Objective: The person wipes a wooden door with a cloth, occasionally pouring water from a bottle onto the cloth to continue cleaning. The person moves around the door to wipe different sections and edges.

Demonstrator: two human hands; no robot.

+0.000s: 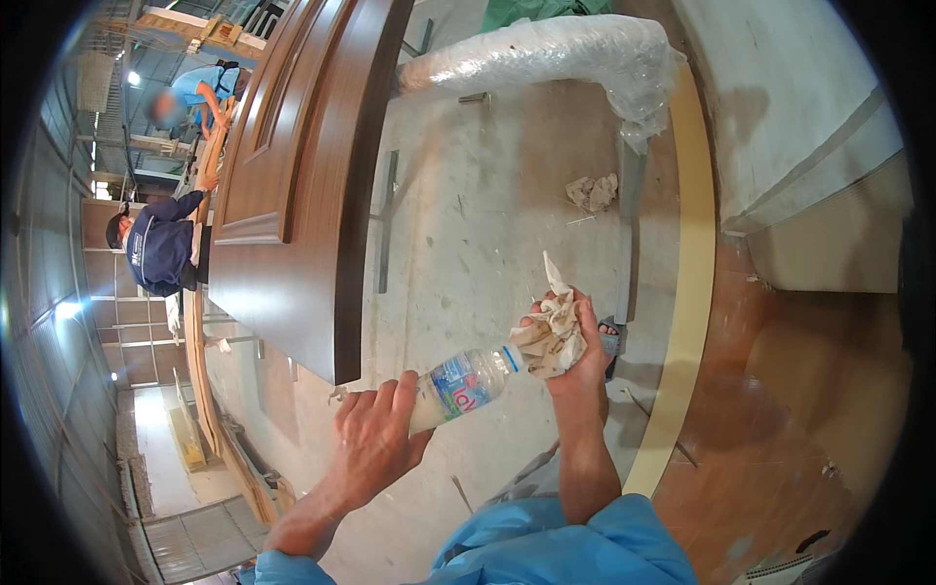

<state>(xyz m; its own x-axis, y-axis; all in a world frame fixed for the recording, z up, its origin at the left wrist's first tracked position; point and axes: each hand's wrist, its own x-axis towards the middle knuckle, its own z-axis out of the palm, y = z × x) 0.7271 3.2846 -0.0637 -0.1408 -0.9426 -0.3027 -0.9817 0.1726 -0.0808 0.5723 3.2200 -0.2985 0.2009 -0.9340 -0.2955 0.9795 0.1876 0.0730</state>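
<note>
Workshop floor, bare grey concrete, dusty, with metal rails lying on it. Left hand wrapped around the lower body of a clear plastic bottle (blue-and-white label, whitish liquid inside), held tipped nearly level, neck pointing to the right. Right hand closed on a crumpled stained rag, bunched up right against the bottle mouth, touching it. Both hands are in the middle of the frame, above the floor; blue sleeves at the lower edge. Dark brown panelled door stands on edge to the left of the hands. Brown board with a pale cream edge curves along the right. Plastic-wrapped roll lies at top, another crumpled rag on the floor below it. Two other people at far left, one in dark blue, one in light blue, working beside the door.
</note>
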